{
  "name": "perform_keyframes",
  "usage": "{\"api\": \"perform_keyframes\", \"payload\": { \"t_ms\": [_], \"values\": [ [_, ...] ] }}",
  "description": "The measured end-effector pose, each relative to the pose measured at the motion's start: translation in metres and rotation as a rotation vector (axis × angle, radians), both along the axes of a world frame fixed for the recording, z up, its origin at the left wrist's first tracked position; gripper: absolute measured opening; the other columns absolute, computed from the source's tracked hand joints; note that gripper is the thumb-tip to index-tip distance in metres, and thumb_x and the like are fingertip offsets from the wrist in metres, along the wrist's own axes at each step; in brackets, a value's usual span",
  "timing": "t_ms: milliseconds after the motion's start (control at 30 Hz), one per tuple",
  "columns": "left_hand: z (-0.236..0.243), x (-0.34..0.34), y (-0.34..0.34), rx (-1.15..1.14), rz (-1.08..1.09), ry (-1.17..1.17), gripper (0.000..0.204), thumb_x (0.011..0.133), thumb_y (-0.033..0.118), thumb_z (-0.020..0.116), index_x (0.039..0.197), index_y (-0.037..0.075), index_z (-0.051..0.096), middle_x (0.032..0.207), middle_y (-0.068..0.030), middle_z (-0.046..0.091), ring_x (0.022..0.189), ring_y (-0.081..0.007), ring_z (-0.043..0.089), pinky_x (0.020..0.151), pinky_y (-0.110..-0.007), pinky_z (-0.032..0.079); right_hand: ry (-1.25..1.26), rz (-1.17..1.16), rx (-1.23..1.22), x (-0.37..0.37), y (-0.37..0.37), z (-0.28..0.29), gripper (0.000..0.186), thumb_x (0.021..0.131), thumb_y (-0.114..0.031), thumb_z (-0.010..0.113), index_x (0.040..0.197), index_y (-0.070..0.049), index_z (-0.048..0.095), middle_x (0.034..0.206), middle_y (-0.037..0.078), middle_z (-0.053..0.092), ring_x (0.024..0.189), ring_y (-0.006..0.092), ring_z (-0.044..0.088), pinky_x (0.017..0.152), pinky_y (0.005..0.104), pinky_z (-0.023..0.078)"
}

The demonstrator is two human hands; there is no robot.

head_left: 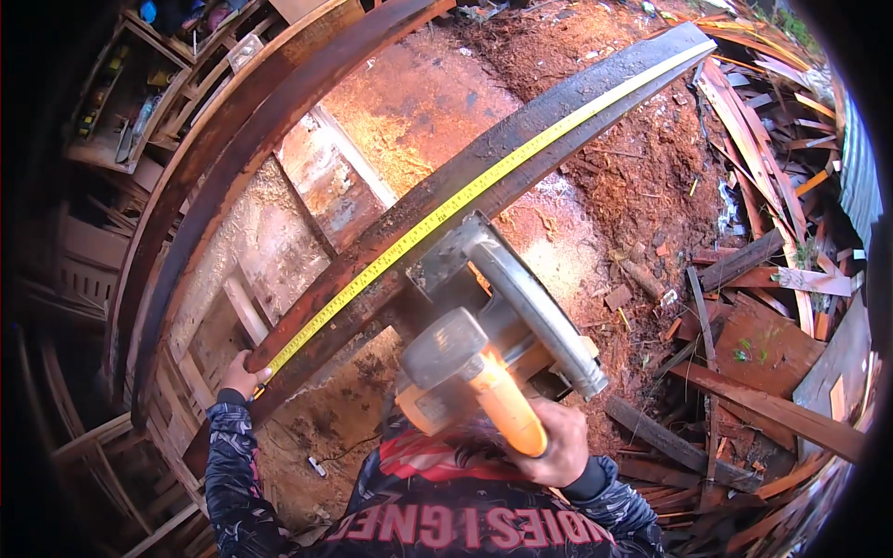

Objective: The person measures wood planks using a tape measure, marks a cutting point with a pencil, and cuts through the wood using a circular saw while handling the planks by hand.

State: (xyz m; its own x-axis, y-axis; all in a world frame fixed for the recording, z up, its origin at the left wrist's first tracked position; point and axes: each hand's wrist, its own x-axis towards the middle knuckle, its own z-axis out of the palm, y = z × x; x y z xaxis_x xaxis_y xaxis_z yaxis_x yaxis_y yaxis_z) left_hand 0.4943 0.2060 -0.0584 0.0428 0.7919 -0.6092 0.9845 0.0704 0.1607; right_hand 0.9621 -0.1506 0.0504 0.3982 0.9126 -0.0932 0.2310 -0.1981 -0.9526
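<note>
A long dark weathered beam runs diagonally from lower left to upper right, with an extended yellow tape measure lying along it. My left hand is closed on the tape measure's near end against the beam's lower-left part. A circular saw with a metal guard and orange handle sits at the beam's near side, its plate touching the beam below the tape. My right hand grips the saw's handle. The saw's blade is mostly hidden.
More long dark beams lie at the upper left, beside a wooden compartmented box of small items. Pale boards lie beneath the beam. Piles of broken planks, wood debris and a corrugated sheet fill the right side.
</note>
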Motion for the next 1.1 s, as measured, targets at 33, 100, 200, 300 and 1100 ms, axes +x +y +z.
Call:
{"api": "perform_keyframes", "payload": {
  "t_ms": [33, 100, 200, 300, 1100],
  "values": [
    [0.003, 0.005, 0.001, -0.023, 0.018, -0.022, 0.076, 0.074, 0.026, 0.083, 0.136, 0.0, 0.048, 0.118, -0.0176, 0.067, 0.11, -0.0286, 0.063, 0.097, -0.037, 0.047, -0.005, 0.004, 0.015, 0.001, 0.002, -0.002, 0.035, 0.064, -0.006, 0.076, 0.098, 0.0, 0.068, 0.081, 0.015, 0.068, 0.07, 0.0302, 0.068, 0.066, 0.0349, 0.053],
    [0.014, 0.023, -0.004, -0.016, -0.006, 0.034, 0.078, 0.074, 0.026, 0.083, 0.136, -0.001, 0.047, 0.119, -0.0179, 0.066, 0.111, -0.0284, 0.063, 0.097, -0.036, 0.047, -0.005, 0.005, 0.03, 0.005, 0.005, -0.002, 0.036, 0.063, -0.006, 0.076, 0.098, -0.001, 0.068, 0.081, 0.015, 0.068, 0.07, 0.0307, 0.068, 0.065, 0.0353, 0.053],
    [0.018, 0.028, -0.006, 0.006, -0.045, 0.105, 0.08, 0.074, 0.027, 0.083, 0.138, -0.002, 0.046, 0.119, -0.0183, 0.066, 0.111, -0.0278, 0.063, 0.097, -0.036, 0.047, 0.037, 0.049, 0.021, 0.007, 0.007, 0.0, 0.036, 0.063, -0.006, 0.076, 0.097, -0.001, 0.068, 0.081, 0.014, 0.067, 0.07, 0.0314, 0.067, 0.064, 0.0356, 0.052],
    [0.021, 0.033, -0.005, 0.008, -0.047, 0.087, 0.079, 0.073, 0.026, 0.084, 0.137, -0.002, 0.047, 0.118, -0.0183, 0.067, 0.11, -0.0271, 0.064, 0.096, -0.035, 0.048, 0.084, 0.024, 0.046, 0.004, 0.012, 0.0, 0.036, 0.063, -0.005, 0.075, 0.098, 0.0, 0.067, 0.083, 0.014, 0.067, 0.07, 0.0313, 0.067, 0.065, 0.0347, 0.052],
    [-0.019, -0.025, 0.006, 0.003, 0.019, -0.076, 0.075, 0.073, 0.027, 0.083, 0.135, 0.002, 0.049, 0.123, -0.0181, 0.064, 0.113, -0.0285, 0.061, 0.096, -0.037, 0.047, 0.073, 0.016, 0.012, -0.009, 0.023, -0.007, 0.03, 0.071, -0.012, 0.083, 0.094, -0.001, 0.068, 0.074, 0.011, 0.065, 0.062, 0.0264, 0.064, 0.058, 0.033, 0.049]
  ]
}}
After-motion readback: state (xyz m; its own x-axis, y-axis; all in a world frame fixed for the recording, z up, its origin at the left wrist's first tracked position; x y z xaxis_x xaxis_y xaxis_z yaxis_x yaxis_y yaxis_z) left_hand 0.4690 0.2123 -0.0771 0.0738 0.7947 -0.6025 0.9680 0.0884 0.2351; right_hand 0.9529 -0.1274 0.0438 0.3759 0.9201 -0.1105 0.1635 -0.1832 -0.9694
